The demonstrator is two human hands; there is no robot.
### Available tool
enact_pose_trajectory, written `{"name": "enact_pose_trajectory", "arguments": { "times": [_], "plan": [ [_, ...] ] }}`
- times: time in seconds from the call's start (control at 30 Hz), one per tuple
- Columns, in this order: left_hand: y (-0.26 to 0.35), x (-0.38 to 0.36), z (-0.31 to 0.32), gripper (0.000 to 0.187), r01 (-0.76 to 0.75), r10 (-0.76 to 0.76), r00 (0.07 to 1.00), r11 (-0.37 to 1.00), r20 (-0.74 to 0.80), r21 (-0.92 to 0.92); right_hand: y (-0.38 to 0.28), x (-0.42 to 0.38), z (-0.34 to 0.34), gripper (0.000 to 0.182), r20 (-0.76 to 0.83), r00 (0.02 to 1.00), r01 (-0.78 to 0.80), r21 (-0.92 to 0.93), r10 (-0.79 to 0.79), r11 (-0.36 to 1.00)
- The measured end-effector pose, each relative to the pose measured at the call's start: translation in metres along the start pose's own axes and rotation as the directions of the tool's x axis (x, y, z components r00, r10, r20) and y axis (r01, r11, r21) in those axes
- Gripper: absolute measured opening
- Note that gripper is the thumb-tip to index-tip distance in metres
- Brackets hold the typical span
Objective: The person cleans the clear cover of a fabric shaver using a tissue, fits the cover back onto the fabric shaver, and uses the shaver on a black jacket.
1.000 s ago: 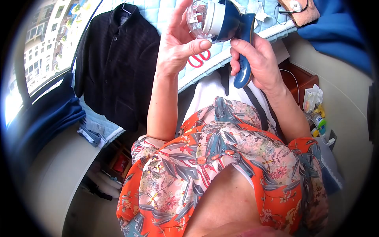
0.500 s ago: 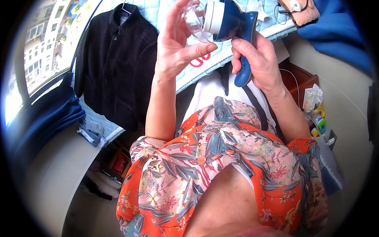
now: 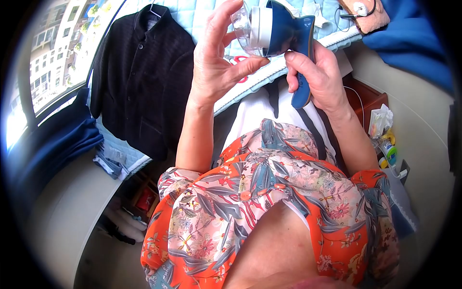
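Observation:
My right hand (image 3: 323,79) is wrapped round the handle of a dark blue fabric shaver (image 3: 284,31), which is held sideways above the bed. A white ring (image 3: 261,27) sits at the shaver's head, and a clear plastic cap (image 3: 244,30) fits at that end. My left hand (image 3: 217,58) curves round the clear cap, thumb below and fingers above. Beyond and below the cap, red scissor-like handles (image 3: 240,67) show partly on the quilt. To the left a black buttoned jacket (image 3: 143,77) lies spread out on a hanger.
A light blue quilted cover (image 3: 187,19) lies under the jacket. A pinkish pouch with a black cable (image 3: 368,14) rests at the upper right beside blue fabric (image 3: 409,38). A brown cabinet (image 3: 365,96) and several small bottles stand on the right. A window (image 3: 53,53) is at the left.
The shaver, its clear cap and both hands have shifted slightly right and down. My left fingers have changed their position a little round the cap.

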State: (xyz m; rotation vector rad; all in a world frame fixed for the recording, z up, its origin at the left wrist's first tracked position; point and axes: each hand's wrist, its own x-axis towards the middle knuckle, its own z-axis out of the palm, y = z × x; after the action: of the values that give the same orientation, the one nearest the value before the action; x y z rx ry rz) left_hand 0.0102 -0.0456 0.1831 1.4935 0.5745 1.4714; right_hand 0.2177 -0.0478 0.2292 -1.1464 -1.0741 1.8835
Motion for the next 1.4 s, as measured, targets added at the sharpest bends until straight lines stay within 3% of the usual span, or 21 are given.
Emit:
{"name": "enact_pose_trajectory", "arguments": {
  "times": [0.07, 0.13, 0.2, 0.3, 0.4, 0.5, 0.53, 0.73, 0.93, 1.07, 1.4],
  "plan": [
    [-0.004, 0.0, 0.007, 0.075, -0.067, 0.071, 0.996, 0.996, -0.059, 0.058, -0.002, 0.0, -0.001, 0.021, 0.006, 1.0, 0.005, -0.03, -0.005, 1.0],
    [0.005, 0.005, 0.013, 0.069, 0.02, -0.01, 0.996, 0.993, -0.085, 0.115, -0.003, 0.0, -0.002, 0.021, 0.005, 1.0, 0.009, -0.057, -0.009, 0.998],
    [0.022, 0.011, 0.017, 0.076, 0.216, -0.199, 0.976, 0.946, -0.091, 0.24, -0.004, -0.001, -0.002, 0.02, -0.002, 1.0, 0.015, -0.082, -0.016, 0.997],
    [0.025, 0.011, 0.015, 0.084, 0.238, -0.226, 0.971, 0.938, -0.075, 0.252, -0.003, -0.002, -0.005, 0.019, -0.009, 0.999, 0.031, -0.099, -0.032, 0.995],
    [0.024, 0.007, 0.009, 0.085, 0.289, -0.285, 0.957, 0.953, -0.063, 0.089, -0.002, -0.003, -0.005, 0.02, -0.024, 0.997, 0.074, -0.146, -0.078, 0.986],
    [0.022, 0.008, 0.014, 0.085, 0.345, -0.375, 0.914, 0.919, -0.153, -0.191, 0.0, -0.005, -0.006, 0.022, -0.022, 0.994, 0.102, -0.141, -0.106, 0.985],
    [0.019, 0.007, 0.014, 0.084, 0.316, -0.335, 0.929, 0.939, -0.155, -0.137, 0.001, -0.006, -0.007, 0.023, -0.02, 0.993, 0.111, -0.149, -0.115, 0.983],
    [0.024, 0.011, 0.017, 0.088, 0.348, -0.404, 0.898, 0.895, -0.175, -0.279, 0.002, -0.008, -0.005, 0.026, -0.032, 0.987, 0.151, -0.158, -0.158, 0.976],
    [0.023, 0.01, 0.017, 0.087, 0.32, -0.373, 0.914, 0.905, -0.161, -0.28, 0.001, -0.013, -0.006, 0.025, -0.037, 0.982, 0.174, -0.181, -0.184, 0.968],
    [0.023, 0.01, 0.017, 0.085, 0.295, -0.347, 0.921, 0.918, -0.178, -0.266, 0.003, -0.013, -0.007, 0.024, -0.091, 0.966, 0.233, -0.089, -0.241, 0.968],
    [0.032, 0.009, 0.015, 0.085, 0.345, -0.372, 0.927, 0.9, -0.055, -0.264, 0.004, -0.013, -0.019, 0.031, 0.004, 0.922, 0.361, -0.375, -0.388, 0.854]
  ]
}}
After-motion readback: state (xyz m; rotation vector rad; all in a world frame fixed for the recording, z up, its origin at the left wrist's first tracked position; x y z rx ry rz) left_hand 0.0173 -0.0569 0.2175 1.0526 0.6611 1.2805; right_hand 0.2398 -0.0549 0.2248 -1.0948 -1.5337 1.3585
